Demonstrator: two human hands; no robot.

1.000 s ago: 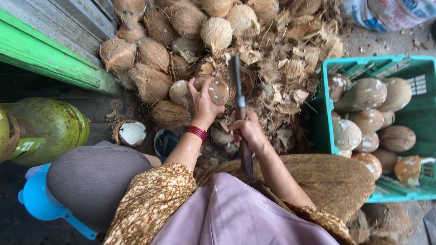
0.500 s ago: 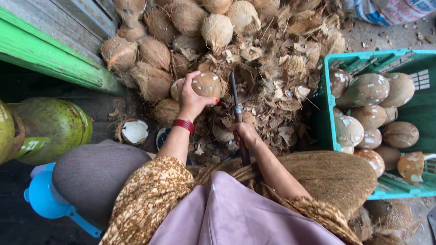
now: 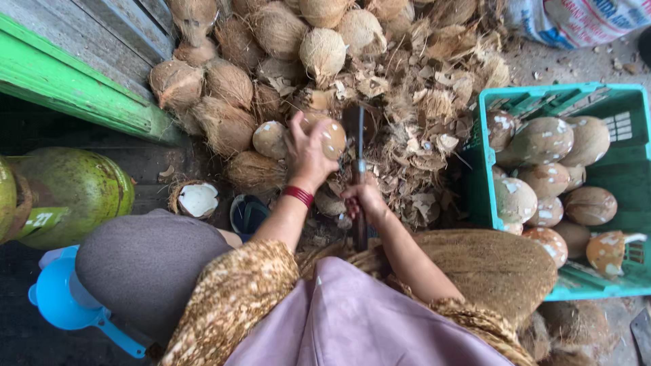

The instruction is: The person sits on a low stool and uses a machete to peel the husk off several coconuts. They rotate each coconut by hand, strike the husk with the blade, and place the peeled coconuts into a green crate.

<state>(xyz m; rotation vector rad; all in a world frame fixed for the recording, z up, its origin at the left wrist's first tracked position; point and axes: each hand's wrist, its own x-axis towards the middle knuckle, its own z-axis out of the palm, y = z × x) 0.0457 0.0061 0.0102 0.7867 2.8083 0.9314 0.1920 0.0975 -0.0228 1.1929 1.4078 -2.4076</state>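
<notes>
Left hand [image 3: 306, 152] grips a coconut [image 3: 328, 134], right hand [image 3: 365, 198] a knife [image 3: 355, 146], over husk-littered ground [image 3: 434, 135].

A green plastic crate [image 3: 485, 163] at the right holds peeled brown coconuts [image 3: 542, 139]. A pile of husked hairy coconuts [image 3: 227, 85] lies against a green painted beam [image 3: 74, 91], with loose husk scraps [image 3: 434, 129] between pile and crate. A green gas cylinder [image 3: 71, 193] stands at the left, a blue plastic scoop [image 3: 64, 305] below it. A broken shell half [image 3: 196, 200] shows white flesh.
</notes>
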